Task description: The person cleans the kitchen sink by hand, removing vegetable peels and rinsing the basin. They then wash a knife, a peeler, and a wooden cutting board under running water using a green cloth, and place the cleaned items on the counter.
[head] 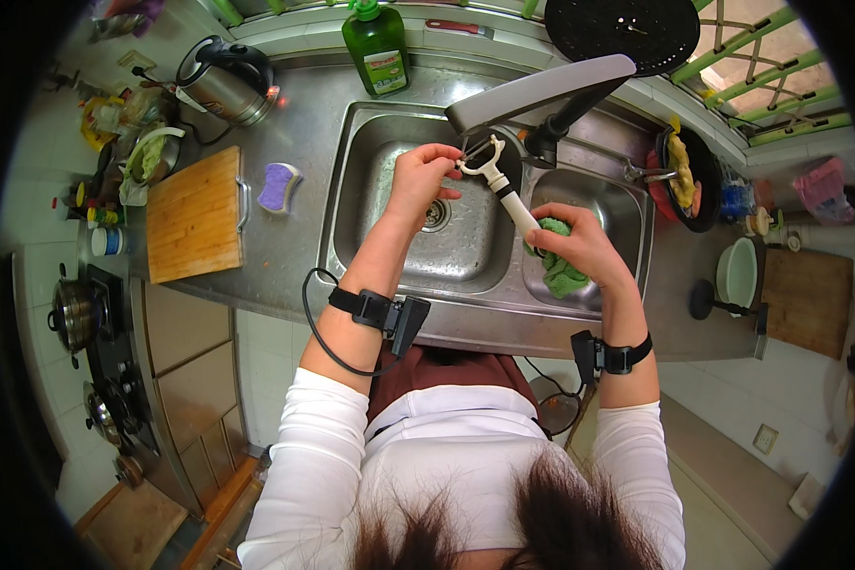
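Note:
Over a double-basin steel sink, my right hand (577, 239) grips the white handle of a Y-shaped vegetable peeler (514, 205). The peeler is tilted, with its head up and to the left. My left hand (427, 178) is at the peeler head, its fingertips by one end of the metal blade; whether they pinch it or only touch it I cannot tell. A green cloth (563, 274) hangs below my right palm, over the small basin (591, 192); my fingers partly hide it. The large basin (370, 249) with its drain lies under my left hand.
A faucet (541, 92) with a wide grey-white spout arches above the peeler. Left of the sink are a purple sponge (279, 188), a wooden cutting board (196, 217) and an electric kettle (228, 82). Behind stands a green detergent bottle (376, 50); a dark pan (705, 178) is at right.

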`<state>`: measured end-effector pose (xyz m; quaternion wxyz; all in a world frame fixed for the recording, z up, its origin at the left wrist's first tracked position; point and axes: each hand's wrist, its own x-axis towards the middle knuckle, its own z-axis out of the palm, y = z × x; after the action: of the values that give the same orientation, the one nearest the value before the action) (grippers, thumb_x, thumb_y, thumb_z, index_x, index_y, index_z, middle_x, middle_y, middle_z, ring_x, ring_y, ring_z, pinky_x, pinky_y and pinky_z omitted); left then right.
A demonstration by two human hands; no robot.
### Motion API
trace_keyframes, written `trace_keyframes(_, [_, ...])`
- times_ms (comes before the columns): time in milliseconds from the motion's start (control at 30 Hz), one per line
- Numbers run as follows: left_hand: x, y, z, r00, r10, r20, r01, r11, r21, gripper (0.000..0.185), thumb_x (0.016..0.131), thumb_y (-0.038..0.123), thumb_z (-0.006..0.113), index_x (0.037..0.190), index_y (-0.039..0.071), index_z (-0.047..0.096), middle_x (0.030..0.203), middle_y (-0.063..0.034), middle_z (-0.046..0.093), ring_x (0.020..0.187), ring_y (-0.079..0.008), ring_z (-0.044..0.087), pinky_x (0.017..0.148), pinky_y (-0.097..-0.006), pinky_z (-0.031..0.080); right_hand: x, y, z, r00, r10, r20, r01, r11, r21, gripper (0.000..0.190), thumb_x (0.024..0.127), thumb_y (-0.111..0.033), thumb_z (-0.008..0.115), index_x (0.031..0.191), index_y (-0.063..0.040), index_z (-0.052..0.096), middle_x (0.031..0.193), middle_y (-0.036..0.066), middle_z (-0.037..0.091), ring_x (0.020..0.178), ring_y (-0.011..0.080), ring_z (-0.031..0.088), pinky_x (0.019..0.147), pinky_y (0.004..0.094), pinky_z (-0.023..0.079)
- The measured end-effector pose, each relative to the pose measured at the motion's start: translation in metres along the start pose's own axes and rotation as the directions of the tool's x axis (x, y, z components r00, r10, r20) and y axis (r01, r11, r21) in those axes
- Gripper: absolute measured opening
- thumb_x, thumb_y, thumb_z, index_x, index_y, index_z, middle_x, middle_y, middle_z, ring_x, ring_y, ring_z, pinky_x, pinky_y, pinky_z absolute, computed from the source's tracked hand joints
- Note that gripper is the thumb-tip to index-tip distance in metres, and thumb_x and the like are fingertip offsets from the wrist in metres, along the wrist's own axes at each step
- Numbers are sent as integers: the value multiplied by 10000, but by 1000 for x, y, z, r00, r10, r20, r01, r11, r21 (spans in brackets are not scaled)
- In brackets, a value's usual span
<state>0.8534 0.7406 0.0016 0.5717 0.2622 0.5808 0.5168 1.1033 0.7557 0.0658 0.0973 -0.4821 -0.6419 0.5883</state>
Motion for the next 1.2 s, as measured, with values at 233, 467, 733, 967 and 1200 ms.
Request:
trace_keyframes(233, [1,4,-1,998,-34,62,43,989,-145,253,880,-23,513,1109,-25,621,1011,-128,674,879,-185,668,697,-311,597,-4,3,-1,1000,-29,9,28,999,46,353,798,-231,722,1046,17,675,846,33,667,765,91,596,703,252,478])
trace_keyframes(467, [1,12,16,992,65,106,-32,957,-288,397,829,-150,425,1186,-59,573,1158,-181,633,1048,-258,652,928,-340,545,-13,1,-3,1000,-5,-9,6,995,100,353,807,-229,726,1053,18,670,852,31,667,777,92,599,710,252,481])
trace_keyframes(733, [0,11,8,998,-51,-28,36,926,-376,514,830,-156,376,1314,-21,485,1326,-192,528,1186,-304,582,941,-456,544,-2,3,6,996,-87,-16,87,996,-9,367,801,-236,731,1064,14,676,857,43,672,776,103,602,715,267,483])
trace_keyframes(967, [-14,-2,-7,997,-44,65,65,929,-364,532,826,-158,366,1327,-8,463,1261,-199,562,1149,-323,598,930,-456,549,12,12,22,920,-349,-177,231,850,-473,335,779,-270,742,1069,-108,698,908,94,677,795,244,658,699,341,510])
trace_keyframes(1200, [-26,-2,14,961,-19,275,154,865,-478,332,940,75,559,1267,44,507,1159,-141,622,1102,-286,621,960,-474,509,21,2,35,791,-526,-313,207,711,-672,310,779,-305,733,1045,-150,697,895,67,654,830,289,656,686,385,521])
